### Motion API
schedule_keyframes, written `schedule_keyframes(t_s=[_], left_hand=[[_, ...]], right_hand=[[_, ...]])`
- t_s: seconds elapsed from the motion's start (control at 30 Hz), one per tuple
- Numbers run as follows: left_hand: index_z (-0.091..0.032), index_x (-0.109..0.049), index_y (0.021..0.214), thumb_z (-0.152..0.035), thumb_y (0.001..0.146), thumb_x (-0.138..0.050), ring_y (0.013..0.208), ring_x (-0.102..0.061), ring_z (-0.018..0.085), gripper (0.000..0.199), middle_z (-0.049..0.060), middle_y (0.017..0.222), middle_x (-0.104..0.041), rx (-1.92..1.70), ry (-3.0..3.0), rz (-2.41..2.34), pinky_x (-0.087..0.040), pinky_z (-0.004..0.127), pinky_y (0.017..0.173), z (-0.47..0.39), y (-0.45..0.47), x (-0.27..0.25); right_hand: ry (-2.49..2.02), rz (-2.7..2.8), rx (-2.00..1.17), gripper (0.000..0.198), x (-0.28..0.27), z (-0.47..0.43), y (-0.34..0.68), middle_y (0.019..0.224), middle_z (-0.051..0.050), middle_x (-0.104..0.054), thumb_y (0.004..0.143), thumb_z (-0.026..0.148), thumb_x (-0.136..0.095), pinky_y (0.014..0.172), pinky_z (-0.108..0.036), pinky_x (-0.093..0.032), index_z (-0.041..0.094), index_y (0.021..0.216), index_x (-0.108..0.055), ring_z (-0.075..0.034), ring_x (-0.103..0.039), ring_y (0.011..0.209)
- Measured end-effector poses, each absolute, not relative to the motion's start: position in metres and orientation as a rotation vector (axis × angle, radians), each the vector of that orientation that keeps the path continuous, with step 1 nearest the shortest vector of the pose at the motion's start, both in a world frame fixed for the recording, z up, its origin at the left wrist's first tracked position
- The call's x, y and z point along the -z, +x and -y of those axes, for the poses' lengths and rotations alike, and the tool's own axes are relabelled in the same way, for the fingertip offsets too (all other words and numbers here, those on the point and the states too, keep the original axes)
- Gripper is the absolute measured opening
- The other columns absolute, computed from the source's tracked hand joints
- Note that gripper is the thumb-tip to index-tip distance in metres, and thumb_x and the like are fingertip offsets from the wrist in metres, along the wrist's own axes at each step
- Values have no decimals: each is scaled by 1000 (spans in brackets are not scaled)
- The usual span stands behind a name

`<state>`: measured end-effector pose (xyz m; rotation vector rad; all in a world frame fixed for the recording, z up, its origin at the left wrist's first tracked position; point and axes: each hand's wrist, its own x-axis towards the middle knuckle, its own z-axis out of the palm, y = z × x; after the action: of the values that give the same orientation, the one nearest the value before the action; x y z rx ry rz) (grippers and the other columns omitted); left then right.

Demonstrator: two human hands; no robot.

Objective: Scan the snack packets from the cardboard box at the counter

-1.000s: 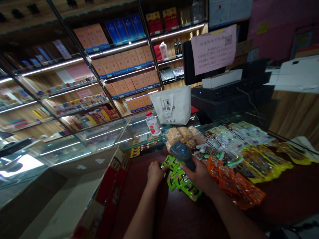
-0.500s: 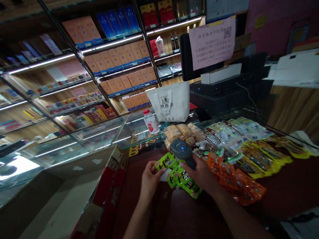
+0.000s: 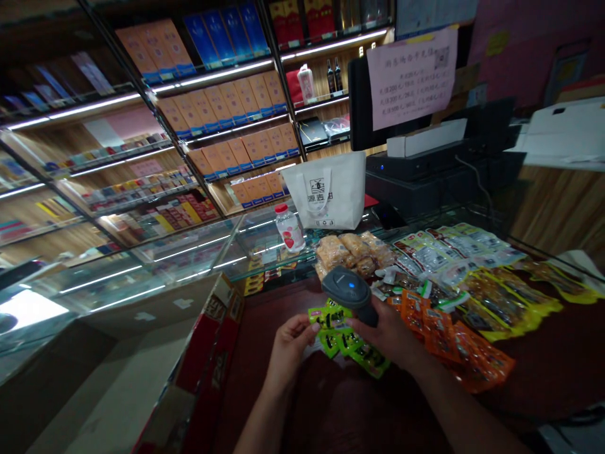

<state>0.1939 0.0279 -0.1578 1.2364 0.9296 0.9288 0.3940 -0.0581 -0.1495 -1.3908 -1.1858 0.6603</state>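
Pinches the left end of a green packet (image 3: 326,317) in the left grip (image 3: 290,342), narrowed to thumb and fingertips, just below the head of a dark handheld scanner (image 3: 347,290) and over the other green packets (image 3: 371,360) on the bench (image 3: 265,315) (touching them or not, hard to tell). Holds the scanner by its handle in the right grip (image 3: 388,339), just beside the orange packets (image 3: 437,334). Judging by the glossy film, probably light, pliable and a little slippery. Best taken by the flat end or edge, away from the middle, with a light, firm pinch; squeezed hard at the centre, could bulge or crease. For the scanner, expect more stiffness and weight: hold round the handle, clear of the head.
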Motion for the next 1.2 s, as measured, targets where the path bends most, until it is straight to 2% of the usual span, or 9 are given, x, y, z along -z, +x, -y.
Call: schedule_keyframes(t_s=[0.07,0.23,0.4,0.53,0.6,0.77,0.9,1.07,1.2], left_hand=[[-14,-75,81,-36,59,-87,50,-48,6,34,-1,62,-64,-1013,1158,-940,-37,18,50,-34,189,157],[-13,-74,79,-30,46,-92,52,-53,6,42,0,71,-69,-1336,923,-1023,-43,18,53,-52,172,150],[-12,-73,82,-30,48,-90,55,-55,7,41,-1,73,-68,-1470,903,-1077,-46,21,55,-58,158,149],[-13,-74,84,-35,54,-87,55,-55,8,39,0,72,-68,-1486,1006,-1133,-46,21,56,-56,159,153],[-13,-76,86,-36,58,-85,55,-55,8,37,0,70,-68,-1500,1074,-1152,-45,21,58,-56,161,157],[-14,-78,91,-36,62,-83,56,-57,9,37,0,67,-70,-1497,1143,-1201,-45,21,58,-57,163,164],[-13,-78,91,-37,61,-84,57,-59,10,38,2,74,-72,-1501,1126,-1214,-47,22,58,-56,165,165],[-14,-77,92,-37,61,-83,56,-59,11,39,2,72,-72,-1487,1133,-1228,-46,22,58,-55,167,164],[-13,-76,86,-35,64,-80,56,-59,11,31,0,62,-68,-1491,1144,-1257,-46,22,59,-53,169,163]], right_hand=[[-1393,1170,-680,21,148,58,395,70,-1,-67,75,40,-66,57,-33,-50,21,84,-61,-21,-62,60],[-1398,1162,-784,22,143,64,399,55,5,-61,85,45,-61,48,-28,-46,24,82,-57,-17,-58,47],[-1363,1256,-935,22,141,70,393,51,4,-61,86,45,-61,44,-27,-44,24,84,-62,-18,-57,46],[-1385,1444,-792,23,142,72,385,76,-3,-74,86,43,-62,60,-31,-51,22,94,-69,-23,-67,67],[-1394,1509,-749,25,144,72,384,86,-5,-75,87,41,-61,68,-33,-52,22,99,-70,-25,-68,77],[-1389,1537,-816,30,147,72,384,103,-5,-76,90,41,-60,76,-34,-52,21,112,-68,-27,-69,90],[-1384,1536,-855,32,147,72,385,104,-6,-75,90,44,-60,79,-37,-51,21,111,-67,-28,-69,92],[-1382,1528,-867,35,146,72,386,109,-8,-75,91,45,-59,82,-40,-51,20,115,-66,-29,-68,96],[-1340,1539,-859,36,145,72,386,114,-8,-73,92,44,-60,88,-40,-50,21,119,-65,-29,-67,102]])
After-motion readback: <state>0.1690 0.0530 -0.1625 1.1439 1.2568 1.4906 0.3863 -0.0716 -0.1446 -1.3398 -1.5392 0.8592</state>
